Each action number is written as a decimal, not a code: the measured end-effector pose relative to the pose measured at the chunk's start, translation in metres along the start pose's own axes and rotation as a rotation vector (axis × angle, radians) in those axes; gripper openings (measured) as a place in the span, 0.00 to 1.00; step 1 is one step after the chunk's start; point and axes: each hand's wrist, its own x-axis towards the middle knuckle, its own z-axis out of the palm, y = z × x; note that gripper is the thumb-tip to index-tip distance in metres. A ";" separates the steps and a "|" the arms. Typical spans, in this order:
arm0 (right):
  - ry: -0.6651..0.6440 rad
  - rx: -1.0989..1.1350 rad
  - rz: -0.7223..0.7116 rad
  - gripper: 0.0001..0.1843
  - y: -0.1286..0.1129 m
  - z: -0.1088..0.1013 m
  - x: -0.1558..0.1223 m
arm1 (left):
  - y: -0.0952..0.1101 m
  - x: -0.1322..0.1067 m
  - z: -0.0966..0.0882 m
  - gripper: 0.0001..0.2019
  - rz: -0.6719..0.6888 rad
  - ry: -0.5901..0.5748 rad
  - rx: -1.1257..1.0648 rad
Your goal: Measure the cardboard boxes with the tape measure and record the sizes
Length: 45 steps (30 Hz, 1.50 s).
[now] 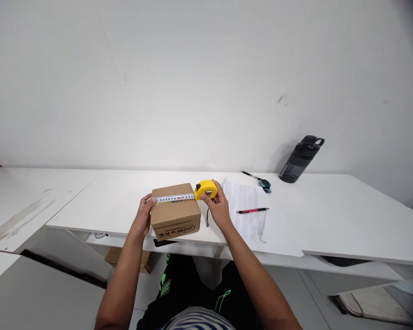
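Note:
A brown cardboard box (175,214) with dark printing on its near side rests at the front of the white desk. Across its top lies the white blade of a yellow tape measure (206,189), pulled out from left to right. My right hand (217,207) is closed around the tape measure's case, just off the box's right edge. At the left edge, my left hand (145,211) pinches the blade's end against the box. The very tip of the blade is under the thumb. A dark wrist cord hangs from the case.
Right of the box are handwritten sheets of paper (244,224) with a red pen (253,211) on them. Behind lie a black pen (250,175) and a small dark-blue object (265,185). A black water bottle (301,160) stands near the wall. Another carton (147,262) sits below the desk.

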 end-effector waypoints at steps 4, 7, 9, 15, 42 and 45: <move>-0.005 0.003 -0.006 0.44 0.000 0.000 0.000 | -0.004 0.005 -0.007 0.27 0.036 -0.030 0.103; -0.013 0.004 -0.015 0.44 0.001 0.000 0.000 | -0.005 0.011 -0.013 0.26 0.066 -0.017 0.173; -0.011 0.003 -0.020 0.44 0.002 0.000 0.000 | -0.004 0.015 -0.016 0.25 0.086 -0.007 0.204; -0.003 -0.005 -0.033 0.44 0.007 -0.001 -0.001 | 0.000 0.017 -0.019 0.24 0.083 -0.025 0.269; -0.024 -0.006 -0.035 0.43 0.004 -0.003 -0.004 | -0.004 0.007 -0.008 0.15 0.260 -0.027 0.147; -0.021 -0.012 -0.038 0.42 0.005 -0.003 -0.005 | -0.004 0.005 -0.006 0.15 0.265 -0.009 0.137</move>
